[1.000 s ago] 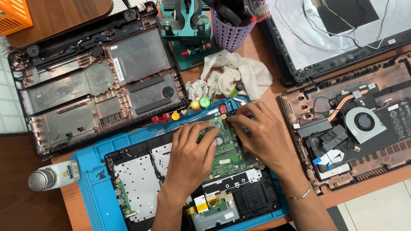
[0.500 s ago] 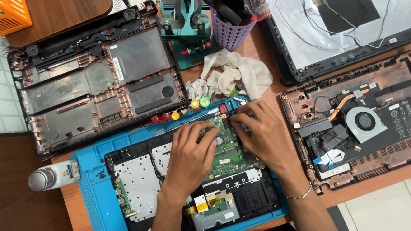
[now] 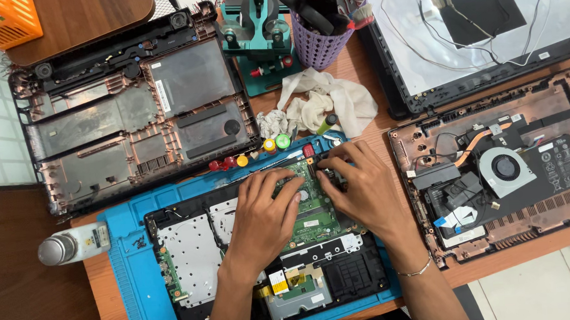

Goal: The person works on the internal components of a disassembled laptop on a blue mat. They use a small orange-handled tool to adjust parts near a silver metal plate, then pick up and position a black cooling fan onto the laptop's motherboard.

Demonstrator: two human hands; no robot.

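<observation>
The green circuit board point(image 3: 310, 201) lies in the opened laptop shell point(image 3: 192, 251) near the blue mat's point(image 3: 131, 281) far edge, its long axis running away from the person. The left hand point(image 3: 265, 214) rests on its left side, fingers together and flat; the right hand point(image 3: 359, 185) curls its fingertips onto the board's far right corner, pinching something too small to tell.

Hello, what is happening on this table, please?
A person has both hands on the green board of an opened laptop lying on a blue mat. The left hand and right hand press on it with their fingertips. Other laptop shells, a white cloth and a small bottle lie around.
</observation>
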